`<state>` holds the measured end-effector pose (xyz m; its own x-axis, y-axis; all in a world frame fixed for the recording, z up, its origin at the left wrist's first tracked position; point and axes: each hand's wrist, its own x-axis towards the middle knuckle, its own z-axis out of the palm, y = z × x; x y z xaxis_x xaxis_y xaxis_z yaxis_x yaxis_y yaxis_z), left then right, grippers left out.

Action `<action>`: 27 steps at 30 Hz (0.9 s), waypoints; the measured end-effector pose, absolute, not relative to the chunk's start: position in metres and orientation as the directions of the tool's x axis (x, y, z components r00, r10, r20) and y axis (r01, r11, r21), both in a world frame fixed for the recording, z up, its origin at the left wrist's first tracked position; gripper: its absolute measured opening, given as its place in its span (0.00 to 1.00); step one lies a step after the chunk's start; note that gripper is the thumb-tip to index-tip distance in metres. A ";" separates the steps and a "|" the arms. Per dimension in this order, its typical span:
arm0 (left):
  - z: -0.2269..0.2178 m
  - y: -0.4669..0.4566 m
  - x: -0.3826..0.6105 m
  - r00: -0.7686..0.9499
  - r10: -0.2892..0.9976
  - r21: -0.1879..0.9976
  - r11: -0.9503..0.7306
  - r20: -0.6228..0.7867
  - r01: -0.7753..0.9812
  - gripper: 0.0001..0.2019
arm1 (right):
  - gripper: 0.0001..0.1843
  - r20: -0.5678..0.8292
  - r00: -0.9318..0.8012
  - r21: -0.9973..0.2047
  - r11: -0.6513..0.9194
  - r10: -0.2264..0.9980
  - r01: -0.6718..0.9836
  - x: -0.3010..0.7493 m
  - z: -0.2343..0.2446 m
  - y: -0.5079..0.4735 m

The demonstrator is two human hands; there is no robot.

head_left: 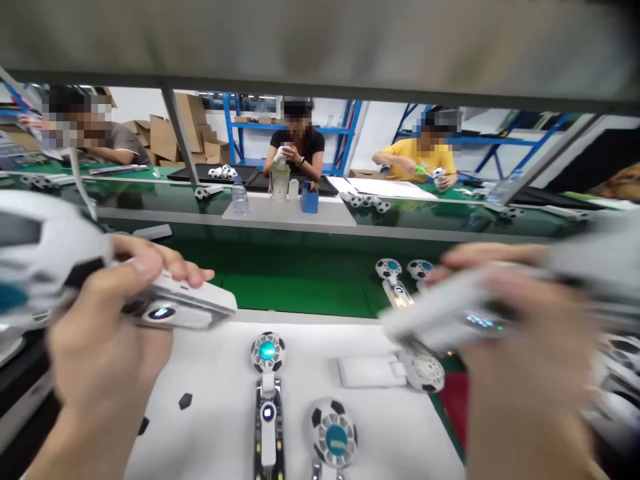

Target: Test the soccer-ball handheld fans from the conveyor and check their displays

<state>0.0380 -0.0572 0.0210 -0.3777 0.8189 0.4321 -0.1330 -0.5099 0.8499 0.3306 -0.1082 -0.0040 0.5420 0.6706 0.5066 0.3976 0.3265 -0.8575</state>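
My left hand (100,327) is closed around the handle of a soccer-ball-patterned handheld fan (55,247), whose big round head juts out to the left. A small lit display shows on its handle. My right hand (530,327) grips another white handheld fan (435,313), blurred by motion, with small lights glowing on its side. Below and between my hands, an opened fan (269,427) with exposed inner parts lies on the white sheet (220,427). Beside it are a second fan (336,433), cut off by the lower edge, and a white-handled fan (370,372) lying sideways.
Black pentagon pieces (185,401) lie on the sheet. More fans (389,269) rest on the green belt (250,287) ahead. Several white-and-black fans (623,387) are heaped at the right. Overhead runs a grey shelf (320,47). Three people sit across the line.
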 end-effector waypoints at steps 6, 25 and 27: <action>-0.021 -0.006 0.038 -0.219 0.928 0.953 -0.292 0.302 0.075 0.17 | 0.11 0.083 0.391 -0.928 -0.071 0.917 0.364 0.301 -0.063 0.006; -0.069 0.063 0.054 0.056 0.998 0.949 -0.042 0.026 0.313 0.10 | 0.33 -0.245 -0.041 -0.297 -0.034 0.969 0.954 0.305 -0.095 -0.136; -0.076 0.078 0.067 0.100 0.995 0.929 -0.055 0.019 0.367 0.12 | 0.26 -0.165 -0.049 -0.264 0.004 0.985 0.964 0.303 -0.099 -0.141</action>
